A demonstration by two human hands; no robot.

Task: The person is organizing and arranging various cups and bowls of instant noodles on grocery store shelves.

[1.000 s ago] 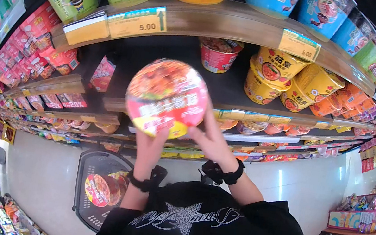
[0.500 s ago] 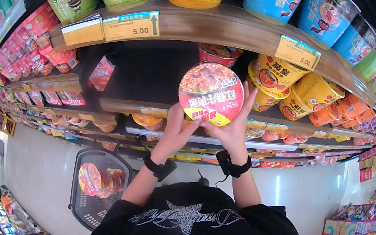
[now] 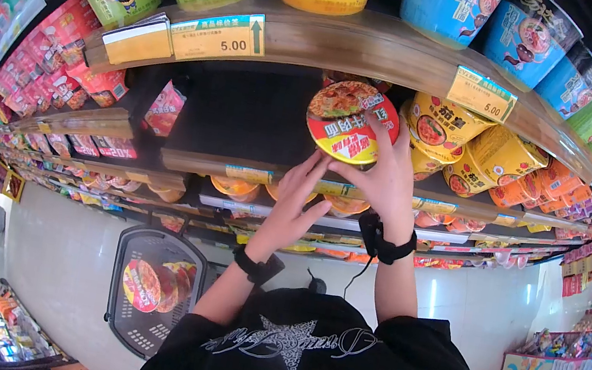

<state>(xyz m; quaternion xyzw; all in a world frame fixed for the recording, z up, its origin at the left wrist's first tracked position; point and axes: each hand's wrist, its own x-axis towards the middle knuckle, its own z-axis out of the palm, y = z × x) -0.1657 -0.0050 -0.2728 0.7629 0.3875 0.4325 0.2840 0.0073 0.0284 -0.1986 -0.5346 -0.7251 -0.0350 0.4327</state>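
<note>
My right hand (image 3: 388, 170) grips a round instant noodle bowl (image 3: 345, 120) from its right side, fingers over the lid and thumb along the lower edge. Its picture lid, with red and yellow print, is tilted towards me at the front of the black shelf (image 3: 245, 116). Just below, my left hand (image 3: 294, 206) is open, thumb apart, with its fingertips close to the bowl's lower rim. Yellow noodle bowls (image 3: 435, 122) stand stacked right beside my right fingers. Another container behind the held bowl is mostly hidden.
A grey shopping basket (image 3: 118, 289) with several noodle bowls (image 3: 142, 285) stands on the floor at lower left. Overhead, a shelf edge with price tags (image 3: 218, 38) carries green, yellow and blue noodle tubs (image 3: 445, 8). Red packets (image 3: 166, 108) lie at the left.
The noodle bowl has moved up and inward over the shelf, its lid turning slightly. My left hand has let go and dropped below it, while my right hand keeps its hold.
</note>
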